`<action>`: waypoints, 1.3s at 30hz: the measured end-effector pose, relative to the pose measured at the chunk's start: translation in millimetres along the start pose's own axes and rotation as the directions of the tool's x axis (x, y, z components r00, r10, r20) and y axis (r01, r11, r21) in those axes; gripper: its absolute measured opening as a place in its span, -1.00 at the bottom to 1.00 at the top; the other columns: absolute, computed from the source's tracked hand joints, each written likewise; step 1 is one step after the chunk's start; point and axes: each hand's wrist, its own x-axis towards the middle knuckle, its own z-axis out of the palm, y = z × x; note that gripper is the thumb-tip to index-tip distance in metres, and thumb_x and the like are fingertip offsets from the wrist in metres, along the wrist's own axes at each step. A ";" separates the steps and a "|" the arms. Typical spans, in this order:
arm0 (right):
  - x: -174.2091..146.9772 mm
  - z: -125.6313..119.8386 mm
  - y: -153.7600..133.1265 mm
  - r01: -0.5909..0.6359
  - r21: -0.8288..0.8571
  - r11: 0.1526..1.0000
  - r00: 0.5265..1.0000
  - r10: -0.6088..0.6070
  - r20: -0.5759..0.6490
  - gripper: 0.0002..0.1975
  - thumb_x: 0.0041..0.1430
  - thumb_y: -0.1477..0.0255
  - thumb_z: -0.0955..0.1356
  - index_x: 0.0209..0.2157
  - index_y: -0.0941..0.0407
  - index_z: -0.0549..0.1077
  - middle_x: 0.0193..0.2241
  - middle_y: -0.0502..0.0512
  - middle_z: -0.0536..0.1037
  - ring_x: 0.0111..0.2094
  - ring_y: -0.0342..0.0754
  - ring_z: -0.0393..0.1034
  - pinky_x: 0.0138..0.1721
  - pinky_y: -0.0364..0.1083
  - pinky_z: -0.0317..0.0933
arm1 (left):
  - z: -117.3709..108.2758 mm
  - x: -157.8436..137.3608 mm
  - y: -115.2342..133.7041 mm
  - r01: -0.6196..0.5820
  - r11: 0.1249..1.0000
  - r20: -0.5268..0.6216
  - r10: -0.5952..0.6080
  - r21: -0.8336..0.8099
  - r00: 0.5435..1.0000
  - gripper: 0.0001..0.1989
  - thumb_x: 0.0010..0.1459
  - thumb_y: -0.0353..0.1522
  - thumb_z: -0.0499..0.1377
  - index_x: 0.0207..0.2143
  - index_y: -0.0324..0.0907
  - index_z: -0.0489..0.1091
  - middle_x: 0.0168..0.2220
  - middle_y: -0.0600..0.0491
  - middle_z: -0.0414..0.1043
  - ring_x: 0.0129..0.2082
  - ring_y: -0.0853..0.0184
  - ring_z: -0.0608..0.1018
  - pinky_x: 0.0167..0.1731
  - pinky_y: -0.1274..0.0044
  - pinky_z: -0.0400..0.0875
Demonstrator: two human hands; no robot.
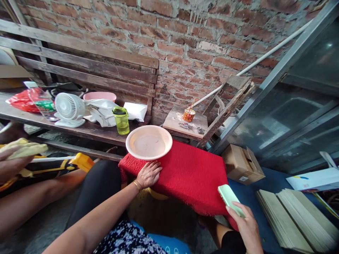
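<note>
My left hand (148, 174) lies flat on the red cloth (196, 173) over a low table, fingers stretched out. Its fingertips are close to the near rim of a pale basin (148, 141); whether they touch cannot be made out. The wide basin stands upright at the cloth's far left part and seems to hold some water. At the cloth's right front corner, my right hand (246, 222) grips a mint-green phone-shaped slab (231, 199) by its near end. Part of the slab is hidden behind the fingers.
Another person's hand (13, 162) at left holds a yellowish cloth (26, 148). Behind, a wooden bench (106, 133) bears a white fan (69, 107) and a green bottle (121, 121). A can (189, 115) stands on a small chair. Cardboard box (242, 164) and stacked boards (304, 215) lie right.
</note>
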 end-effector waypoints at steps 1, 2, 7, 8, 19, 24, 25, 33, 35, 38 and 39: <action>-0.4 2.6 -2.3 0.027 0.002 1.000 0.998 -0.027 0.050 -0.44 -0.25 -0.08 0.42 -0.32 0.06 0.62 -0.19 0.18 0.60 -0.08 0.23 0.50 0.00 0.09 0.35 | -1.0 0.3 0.4 -0.003 1.000 0.005 0.003 0.008 1.000 -0.63 0.27 -0.38 0.09 0.05 -0.02 0.58 0.11 -0.05 0.56 0.14 0.09 0.54 0.18 0.25 0.32; -0.4 4.0 -3.2 0.045 -0.007 0.999 0.995 -0.044 0.091 -0.47 -0.26 -0.07 0.42 -0.35 0.05 0.61 -0.21 0.16 0.60 -0.09 0.21 0.51 -0.02 0.08 0.36 | -2.0 0.6 1.0 -0.007 1.000 0.010 0.007 0.018 1.000 -0.63 0.28 -0.38 0.10 0.05 -0.03 0.58 0.11 -0.05 0.56 0.14 0.09 0.55 0.18 0.25 0.33; 1.7 -10.8 12.0 -0.059 -0.136 0.989 0.998 0.054 -0.039 -0.46 -0.22 -0.12 0.39 -0.32 0.00 0.60 -0.25 0.23 0.57 -0.13 0.33 0.51 -0.03 0.25 0.36 | -3.9 1.7 5.0 0.004 0.999 0.016 -0.004 0.035 1.000 -0.66 0.28 -0.38 0.12 0.04 -0.06 0.57 0.11 -0.06 0.57 0.16 0.09 0.54 0.18 0.26 0.33; 1.3 -14.2 14.6 -0.100 -0.160 0.982 0.991 0.084 -0.105 -0.46 -0.20 -0.15 0.38 -0.31 -0.04 0.59 -0.26 0.25 0.56 -0.13 0.38 0.50 -0.05 0.30 0.36 | -3.4 1.9 5.8 0.010 0.999 0.015 -0.011 0.032 1.000 -0.66 0.27 -0.38 0.13 0.04 -0.06 0.57 0.11 -0.06 0.57 0.16 0.09 0.54 0.18 0.25 0.33; -47.2 130.6 -109.0 0.167 0.094 0.981 0.966 -0.182 0.185 -0.54 -0.07 -0.01 0.45 -0.28 0.06 0.61 -0.21 0.15 0.56 -0.14 0.18 0.50 -0.07 0.07 0.39 | 0.7 3.1 9.8 0.061 0.998 0.077 -0.058 -0.031 0.995 -0.70 0.30 -0.32 0.16 0.04 -0.05 0.55 0.14 -0.04 0.54 0.18 0.08 0.51 0.21 0.22 0.30; -66.2 186.5 -142.8 0.346 0.110 0.932 0.900 -0.363 0.242 -0.65 0.03 0.08 0.41 -0.27 0.03 0.60 -0.25 0.09 0.52 -0.18 0.09 0.50 -0.09 0.01 0.36 | 0.8 3.5 11.4 0.052 0.998 0.074 -0.048 -0.047 0.996 -0.69 0.30 -0.32 0.17 0.05 -0.08 0.53 0.16 -0.07 0.52 0.16 0.08 0.51 0.19 0.21 0.30; -63.9 184.6 -140.4 0.341 0.088 0.936 0.903 -0.352 0.245 -0.64 0.01 0.07 0.41 -0.27 0.02 0.60 -0.25 0.10 0.52 -0.18 0.10 0.50 -0.08 0.02 0.36 | 0.4 3.9 11.8 0.049 0.998 0.071 -0.045 -0.051 0.996 -0.70 0.30 -0.32 0.17 0.05 -0.08 0.53 0.15 -0.08 0.52 0.15 0.08 0.51 0.19 0.21 0.29; -14.3 50.9 -40.9 -0.091 -0.288 0.953 0.986 0.046 -0.162 -0.62 -0.18 -0.09 0.42 -0.40 -0.13 0.57 -0.37 0.24 0.52 -0.42 0.26 0.45 -0.38 0.23 0.32 | -8.9 11.1 15.1 0.068 0.992 0.095 -0.059 -0.104 0.994 -0.77 0.31 -0.36 0.16 -0.02 -0.09 0.51 0.09 -0.07 0.51 0.11 0.13 0.50 0.18 0.25 0.26; -13.0 32.4 -31.1 -0.133 -0.313 0.940 0.966 0.052 -0.253 -0.65 -0.17 -0.13 0.41 -0.44 -0.21 0.53 -0.40 0.20 0.49 -0.45 0.26 0.43 -0.40 0.24 0.30 | -12.7 13.6 16.1 0.088 0.990 0.133 -0.073 -0.111 0.988 -0.79 0.32 -0.37 0.16 -0.04 -0.10 0.50 0.09 -0.07 0.50 0.11 0.11 0.49 0.17 0.23 0.27; -25.8 52.6 -53.7 -0.036 -0.264 0.964 0.977 -0.021 -0.213 -0.60 -0.15 -0.14 0.38 -0.37 -0.18 0.53 -0.32 0.22 0.51 -0.30 0.30 0.48 -0.27 0.25 0.36 | -20.1 17.0 17.4 0.112 0.986 0.195 -0.087 -0.122 0.977 -0.81 0.31 -0.40 0.15 -0.06 -0.11 0.50 0.06 -0.08 0.49 0.09 0.10 0.48 0.15 0.23 0.28; -33.2 70.4 -68.8 0.022 -0.225 0.974 0.986 -0.058 -0.154 -0.57 -0.14 -0.13 0.37 -0.34 -0.13 0.55 -0.28 0.23 0.52 -0.24 0.31 0.49 -0.23 0.24 0.38 | -23.1 18.0 17.6 0.115 0.985 0.214 -0.086 -0.127 0.973 -0.81 0.31 -0.42 0.15 -0.07 -0.11 0.50 0.05 -0.08 0.49 0.09 0.10 0.47 0.15 0.24 0.28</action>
